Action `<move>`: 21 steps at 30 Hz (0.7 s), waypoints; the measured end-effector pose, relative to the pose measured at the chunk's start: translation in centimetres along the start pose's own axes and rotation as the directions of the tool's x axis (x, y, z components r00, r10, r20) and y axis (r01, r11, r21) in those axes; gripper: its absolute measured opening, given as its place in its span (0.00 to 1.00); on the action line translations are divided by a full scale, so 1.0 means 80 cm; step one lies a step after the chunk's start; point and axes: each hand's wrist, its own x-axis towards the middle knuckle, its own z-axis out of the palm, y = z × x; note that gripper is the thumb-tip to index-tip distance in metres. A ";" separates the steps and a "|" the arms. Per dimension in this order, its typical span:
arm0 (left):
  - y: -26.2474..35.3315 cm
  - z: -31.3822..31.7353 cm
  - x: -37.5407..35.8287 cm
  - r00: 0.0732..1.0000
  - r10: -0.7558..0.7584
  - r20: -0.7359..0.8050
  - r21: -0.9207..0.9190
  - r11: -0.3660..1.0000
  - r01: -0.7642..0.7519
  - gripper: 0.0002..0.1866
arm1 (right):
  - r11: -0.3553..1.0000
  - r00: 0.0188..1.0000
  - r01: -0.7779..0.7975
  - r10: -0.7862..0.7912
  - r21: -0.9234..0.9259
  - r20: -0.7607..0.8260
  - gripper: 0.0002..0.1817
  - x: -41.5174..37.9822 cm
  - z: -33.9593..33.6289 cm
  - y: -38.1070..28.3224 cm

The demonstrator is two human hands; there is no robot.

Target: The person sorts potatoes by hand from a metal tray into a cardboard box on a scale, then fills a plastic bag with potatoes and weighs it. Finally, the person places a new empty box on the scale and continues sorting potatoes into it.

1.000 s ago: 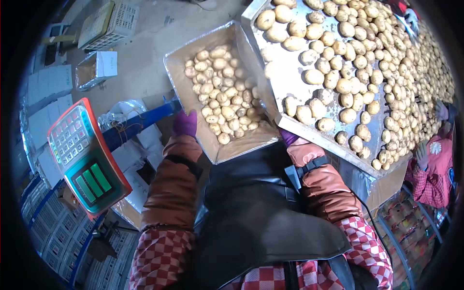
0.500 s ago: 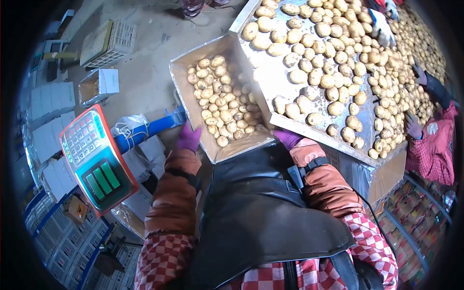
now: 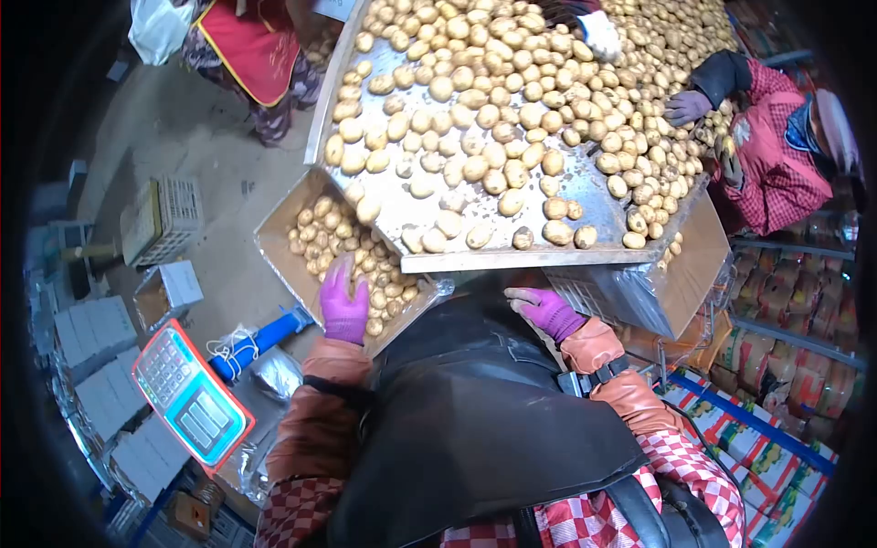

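Observation:
My left hand [image 3: 344,300], in a purple glove, lies over the near side of a cardboard box [image 3: 276,239] with its fingers stretched out. Several potatoes [image 3: 320,226] fill the bottom of that box, and plastic film lines its rim. My right hand [image 3: 548,310], gloved in purple too, is just below the front edge of the metal sorting table [image 3: 493,262], beside my black apron [image 3: 457,365]. Its fingers point left, extended, with nothing in them. Many loose potatoes [image 3: 512,173] are spread over the table.
A scale display [image 3: 195,393] on a blue post [image 3: 260,342] stands left. Another cardboard box [image 3: 699,265] sits under the table's right end. Co-workers are at the right [image 3: 772,155] and upper left [image 3: 260,55]; a white-gloved hand [image 3: 600,36] reaches over the potatoes.
My view has turned to the right. The left hand has moved from the box's outer side to over its potatoes; the right hand has come off the box's corner.

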 end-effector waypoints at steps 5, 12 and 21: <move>0.089 0.085 0.078 0.998 0.006 -0.055 0.069 0.998 -0.002 0.31 | 0.985 0.986 0.167 -0.166 -0.046 0.019 0.19 0.003 -0.078 -0.006; 0.174 0.180 0.107 0.964 -0.250 0.087 0.211 0.951 0.228 0.39 | 0.977 0.992 0.124 -0.121 0.174 -0.026 0.19 -0.012 -0.198 -0.002; 0.235 0.188 0.097 0.920 -0.362 0.148 -0.076 0.924 0.376 0.35 | 0.958 0.947 0.285 -0.277 0.032 -0.161 0.20 0.042 -0.261 -0.012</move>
